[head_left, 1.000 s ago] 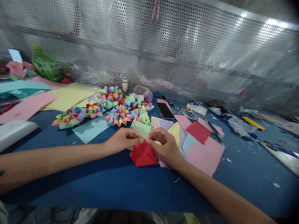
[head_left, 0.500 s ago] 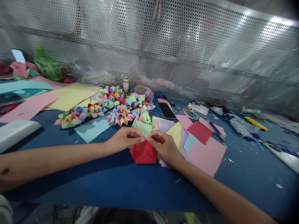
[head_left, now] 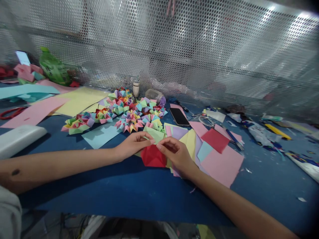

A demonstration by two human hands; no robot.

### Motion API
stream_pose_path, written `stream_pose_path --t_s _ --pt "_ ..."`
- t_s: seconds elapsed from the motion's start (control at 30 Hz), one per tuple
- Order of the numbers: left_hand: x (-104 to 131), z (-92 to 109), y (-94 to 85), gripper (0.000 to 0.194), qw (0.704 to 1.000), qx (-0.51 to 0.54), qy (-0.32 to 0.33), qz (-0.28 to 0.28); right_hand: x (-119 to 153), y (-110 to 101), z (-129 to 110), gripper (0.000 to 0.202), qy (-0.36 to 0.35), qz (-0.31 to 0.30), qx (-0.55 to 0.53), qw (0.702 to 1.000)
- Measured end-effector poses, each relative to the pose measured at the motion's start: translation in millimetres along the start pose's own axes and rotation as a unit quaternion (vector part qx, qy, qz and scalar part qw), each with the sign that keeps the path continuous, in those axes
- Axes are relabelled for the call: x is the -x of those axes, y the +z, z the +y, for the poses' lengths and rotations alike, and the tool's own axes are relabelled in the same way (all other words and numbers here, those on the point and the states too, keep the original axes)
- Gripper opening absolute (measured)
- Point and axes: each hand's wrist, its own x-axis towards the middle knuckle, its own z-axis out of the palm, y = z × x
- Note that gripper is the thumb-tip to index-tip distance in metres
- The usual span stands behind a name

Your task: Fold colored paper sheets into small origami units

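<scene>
A folded piece of red paper [head_left: 153, 158] stands near the front of the blue table, its lower edge straight and its sides slanted. My left hand [head_left: 134, 144] pinches its top left part between thumb and fingers. At the top right my right hand [head_left: 176, 153] has its thumb and index finger closed on the same paper. The two sets of fingertips are a small gap apart. Behind the hands lies a pale green paper [head_left: 155, 133], and beside my right hand are overlapping yellow paper sheets [head_left: 190, 141].
Several multicoloured folded paper pieces [head_left: 131, 120] are heaped behind my hands. A black phone [head_left: 178, 116], a red paper square [head_left: 215, 139] and a blue cutter [head_left: 234, 139] lie to the right. At the left are a white block [head_left: 21, 139] and red-handled scissors [head_left: 11, 113].
My fingertips have moved slightly apart along the top of the red paper. The whole view has shifted a little; the red paper stays between my hands.
</scene>
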Motion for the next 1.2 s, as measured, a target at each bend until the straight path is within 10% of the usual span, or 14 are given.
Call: stream_pose_path --t_s 0.37,0.7,1.2 --pt "-3 -8 -5.4 0.020 0.998 -0.042 0.046 -0.034 0 2 -3 0.024 0.004 -0.003 0.004 1.000" --pt "-2 -6 -3.8 0.021 0.998 0.028 0.026 0.045 -1 0 2 0.044 0.000 0.051 0.034 0.998" --pt "-5 -14 -5.1 0.036 0.997 0.008 0.069 -0.033 -4 -3 3 0.032 0.013 0.081 -0.004 0.997"
